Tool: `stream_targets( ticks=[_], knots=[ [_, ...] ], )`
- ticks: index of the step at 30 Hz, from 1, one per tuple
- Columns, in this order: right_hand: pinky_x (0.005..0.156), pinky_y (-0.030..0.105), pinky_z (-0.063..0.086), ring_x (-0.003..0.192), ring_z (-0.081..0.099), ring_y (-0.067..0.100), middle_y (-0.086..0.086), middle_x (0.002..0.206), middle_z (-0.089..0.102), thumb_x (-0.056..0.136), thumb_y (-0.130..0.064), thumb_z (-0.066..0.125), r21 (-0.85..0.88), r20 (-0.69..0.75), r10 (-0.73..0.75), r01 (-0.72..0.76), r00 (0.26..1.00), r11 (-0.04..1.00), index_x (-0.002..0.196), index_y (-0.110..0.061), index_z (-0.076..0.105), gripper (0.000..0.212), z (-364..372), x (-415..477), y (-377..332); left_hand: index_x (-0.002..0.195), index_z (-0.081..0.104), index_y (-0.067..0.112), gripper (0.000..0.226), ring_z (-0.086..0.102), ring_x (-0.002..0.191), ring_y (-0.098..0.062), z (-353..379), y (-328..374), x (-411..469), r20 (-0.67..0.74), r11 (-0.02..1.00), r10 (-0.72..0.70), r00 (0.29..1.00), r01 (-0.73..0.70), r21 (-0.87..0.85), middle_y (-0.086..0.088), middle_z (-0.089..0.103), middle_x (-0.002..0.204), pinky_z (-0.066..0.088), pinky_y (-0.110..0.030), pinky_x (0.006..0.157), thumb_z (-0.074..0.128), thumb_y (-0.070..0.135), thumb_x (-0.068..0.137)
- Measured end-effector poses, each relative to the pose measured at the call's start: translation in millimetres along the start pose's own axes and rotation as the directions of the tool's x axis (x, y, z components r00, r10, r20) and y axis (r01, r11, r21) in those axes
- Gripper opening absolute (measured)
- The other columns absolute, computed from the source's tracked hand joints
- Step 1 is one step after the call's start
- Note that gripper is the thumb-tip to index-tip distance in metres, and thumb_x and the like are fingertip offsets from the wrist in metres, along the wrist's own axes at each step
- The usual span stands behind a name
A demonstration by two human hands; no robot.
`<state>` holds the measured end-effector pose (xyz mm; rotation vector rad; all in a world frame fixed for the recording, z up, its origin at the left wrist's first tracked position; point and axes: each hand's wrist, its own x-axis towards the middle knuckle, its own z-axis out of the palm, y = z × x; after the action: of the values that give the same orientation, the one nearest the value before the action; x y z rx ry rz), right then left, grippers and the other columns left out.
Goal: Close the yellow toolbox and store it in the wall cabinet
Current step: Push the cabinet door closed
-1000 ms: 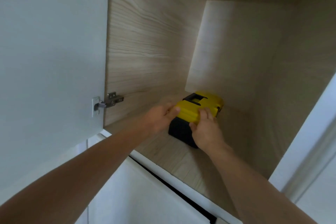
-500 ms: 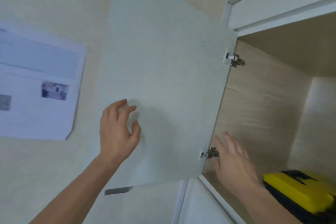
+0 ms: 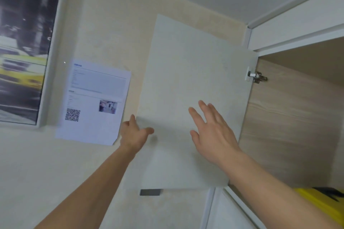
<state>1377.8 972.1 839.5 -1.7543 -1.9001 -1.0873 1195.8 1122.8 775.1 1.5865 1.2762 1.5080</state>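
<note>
Your left hand is hooked over the free left edge of the open cabinet door, thumb on the front face, fingers round the back, so it's gripping the door. Your right hand is spread wide with nothing in it, in front of the door's inner face; can't tell if it's touching. The yellow toolbox sits closed on the wall cabinet floor, near its front edge.

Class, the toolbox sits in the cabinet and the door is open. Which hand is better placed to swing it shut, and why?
The left hand: it is at the free edge of the cabinet door, far from the hinge. The right hand hovers open before the panel, nearer the hinge.
</note>
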Motion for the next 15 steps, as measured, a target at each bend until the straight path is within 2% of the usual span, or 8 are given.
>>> stream_targets(
  ticks=[2, 4, 6, 7, 9, 11, 13, 15],
  knots=[
    [0.113, 0.041, 0.019, 0.145, 0.008, 0.033, 0.01, 0.16, 0.008, 0.094, -0.034, 0.044, -0.005, 0.017, -0.012, 0.012, 1.0, 1.0, 0.15, -0.022, 0.016, 0.063, -9, -8, 1, 0.149, 0.025, 0.023, 0.087, 0.036, 0.128, -0.037, -6, 5, 1, 0.019, 1.0, 0.0, 1.0, 0.0, -0.017, -0.017, 0.035, 0.135, 0.033, -0.044, 0.104, 0.069, 0.033, 0.075],
    [0.112, 0.042, 0.023, 0.144, 0.01, 0.034, 0.01, 0.16, 0.01, 0.094, -0.032, 0.046, 0.007, 0.014, -0.021, 0.021, 1.0, 1.0, 0.149, -0.021, 0.019, 0.062, -22, -15, 0, 0.145, 0.035, 0.022, 0.073, 0.047, 0.116, -0.037, -14, 8, -11, 0.025, 0.997, 0.073, 0.997, -0.072, -0.039, -0.014, 0.04, 0.119, 0.04, -0.044, 0.102, 0.066, 0.027, 0.079],
    [0.111, 0.043, 0.025, 0.144, 0.012, 0.034, 0.011, 0.159, 0.014, 0.094, -0.031, 0.047, 0.002, -0.015, -0.042, 0.042, 0.999, 0.999, 0.149, -0.02, 0.022, 0.061, -35, -18, -3, 0.139, 0.044, 0.02, 0.059, 0.056, 0.1, -0.034, -17, 5, -27, 0.029, 0.986, 0.161, 0.987, -0.159, -0.058, -0.013, 0.044, 0.113, 0.048, -0.047, 0.095, 0.061, 0.021, 0.083],
    [0.111, 0.044, 0.025, 0.144, 0.014, 0.035, 0.011, 0.159, 0.016, 0.094, -0.031, 0.047, -0.003, -0.032, -0.061, 0.061, 0.998, 0.998, 0.148, -0.019, 0.024, 0.06, -43, -20, -5, 0.137, 0.046, 0.02, 0.055, 0.058, 0.095, -0.031, -18, 4, -38, 0.029, 0.976, 0.215, 0.976, -0.213, -0.053, -0.013, 0.044, 0.113, 0.049, -0.044, 0.092, 0.06, 0.018, 0.084],
    [0.114, 0.045, 0.023, 0.144, 0.014, 0.035, 0.012, 0.158, 0.018, 0.094, -0.03, 0.046, -0.021, -0.057, -0.111, 0.11, 0.992, 0.994, 0.148, -0.018, 0.026, 0.058, -62, -23, -12, 0.137, 0.045, 0.025, 0.055, 0.057, 0.09, -0.015, -20, 4, -64, 0.017, 0.946, 0.323, 0.946, -0.323, -0.034, -0.006, 0.041, 0.112, 0.048, -0.029, 0.085, 0.059, 0.015, 0.085],
    [0.115, 0.045, 0.02, 0.144, 0.013, 0.034, 0.011, 0.159, 0.017, 0.095, -0.03, 0.043, -0.046, -0.072, -0.165, 0.162, 0.984, 0.986, 0.148, -0.019, 0.026, 0.056, -80, -27, -16, 0.138, 0.042, 0.033, 0.058, 0.053, 0.091, -0.001, -18, 7, -94, 0.016, 0.901, 0.434, 0.901, -0.433, -0.036, 0.001, 0.039, 0.109, 0.046, -0.023, 0.078, 0.059, 0.015, 0.085],
    [0.115, 0.045, 0.017, 0.144, 0.013, 0.033, 0.01, 0.159, 0.018, 0.096, -0.03, 0.041, -0.079, -0.09, -0.223, 0.216, 0.971, 0.973, 0.147, -0.02, 0.026, 0.054, -101, -34, -18, 0.139, 0.038, 0.04, 0.063, 0.052, 0.096, -0.001, -14, 12, -126, 0.052, 0.834, 0.55, 0.834, -0.546, -0.077, 0.006, 0.037, 0.112, 0.051, -0.027, 0.077, 0.06, 0.017, 0.085],
    [0.114, 0.047, 0.017, 0.144, 0.016, 0.033, 0.011, 0.158, 0.022, 0.096, -0.03, 0.043, -0.139, -0.107, -0.304, 0.288, 0.947, 0.947, 0.146, -0.019, 0.03, 0.053, -122, -44, -14, 0.142, 0.035, 0.04, 0.064, 0.05, 0.107, -0.003, -10, 22, -156, 0.084, 0.746, 0.666, 0.742, -0.658, -0.102, 0.008, 0.036, 0.12, 0.051, -0.023, 0.08, 0.061, 0.027, 0.085]
  ],
)
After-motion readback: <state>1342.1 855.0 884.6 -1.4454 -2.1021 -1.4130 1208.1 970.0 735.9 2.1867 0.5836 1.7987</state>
